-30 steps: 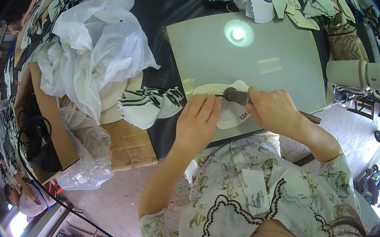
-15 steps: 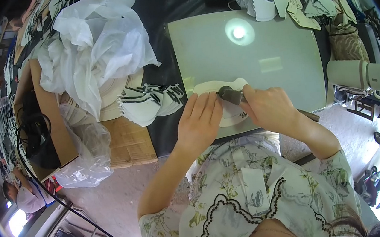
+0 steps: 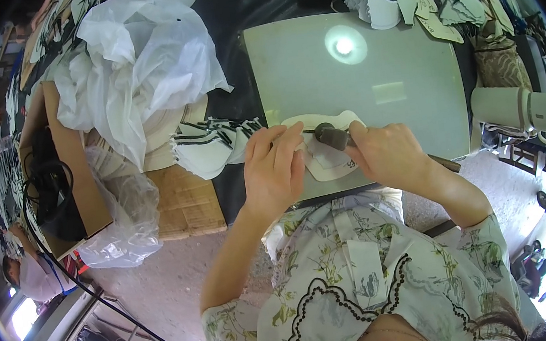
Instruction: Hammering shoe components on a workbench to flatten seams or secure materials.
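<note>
A pale, curved flat piece (image 3: 341, 120) lies on the grey-green board close to me, with a smaller white piece (image 3: 327, 159) on its near part. My right hand (image 3: 384, 151) is closed around a hammer (image 3: 331, 138); its dark head rests over the pieces, and the handle passes under my wrist. Left of the hammer head, my left hand (image 3: 273, 170) is at the left edge of the pale piece. Its fingers are bent and partly apart, with the thumb separate; I see nothing held in them. A thin dark strip (image 3: 308, 131) shows between those fingers and the hammer head.
The board (image 3: 356, 75) sits on a black-covered table. White cut pieces with dark edges (image 3: 207, 147) are stacked left. Further left are crumpled plastic (image 3: 148, 57) and an open cardboard box (image 3: 76, 164). More pieces (image 3: 379, 6) lie far right; a pale flask (image 3: 506, 106) is beside the board.
My left hand has lifted off the pieces and shifted left, its fingers going from flat to bent. The hammer head and my right hand have hardly moved.
</note>
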A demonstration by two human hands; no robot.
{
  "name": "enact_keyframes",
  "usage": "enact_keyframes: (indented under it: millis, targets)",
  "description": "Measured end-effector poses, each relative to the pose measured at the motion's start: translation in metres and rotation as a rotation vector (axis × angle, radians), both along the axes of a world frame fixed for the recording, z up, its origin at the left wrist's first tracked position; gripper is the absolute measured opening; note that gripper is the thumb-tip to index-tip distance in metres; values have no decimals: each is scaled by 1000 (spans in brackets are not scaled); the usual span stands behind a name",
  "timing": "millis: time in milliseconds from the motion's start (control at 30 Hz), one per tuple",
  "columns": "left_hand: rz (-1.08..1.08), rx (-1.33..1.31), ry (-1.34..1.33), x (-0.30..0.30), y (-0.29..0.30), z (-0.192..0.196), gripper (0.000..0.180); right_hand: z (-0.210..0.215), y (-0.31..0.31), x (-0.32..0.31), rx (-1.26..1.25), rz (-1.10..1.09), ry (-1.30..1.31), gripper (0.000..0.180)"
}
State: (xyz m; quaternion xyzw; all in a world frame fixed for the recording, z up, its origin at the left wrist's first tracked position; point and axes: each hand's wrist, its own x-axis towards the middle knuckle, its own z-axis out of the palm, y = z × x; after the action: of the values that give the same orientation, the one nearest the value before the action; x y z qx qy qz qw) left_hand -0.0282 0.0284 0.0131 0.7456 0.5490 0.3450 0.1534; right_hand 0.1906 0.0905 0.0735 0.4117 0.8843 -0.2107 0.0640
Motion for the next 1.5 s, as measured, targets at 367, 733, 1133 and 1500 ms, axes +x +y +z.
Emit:
enact_keyframes:
  millis: [367, 733, 1133, 1500]
  targets:
    - [-121, 243, 594, 8, -11, 0, 21, 9, 7, -4, 49, -19, 67, 34]
    - [-114, 128, 531, 9, -15, 3, 24, 5, 15, -7, -46, 17, -52, 35]
    - [-101, 150, 316, 7, -16, -3, 20, 3, 16, -8, 50, -17, 195, 36]
    - [-83, 130, 256, 5, -14, -4, 30, 9, 31, -14, -18, 82, 90, 35]
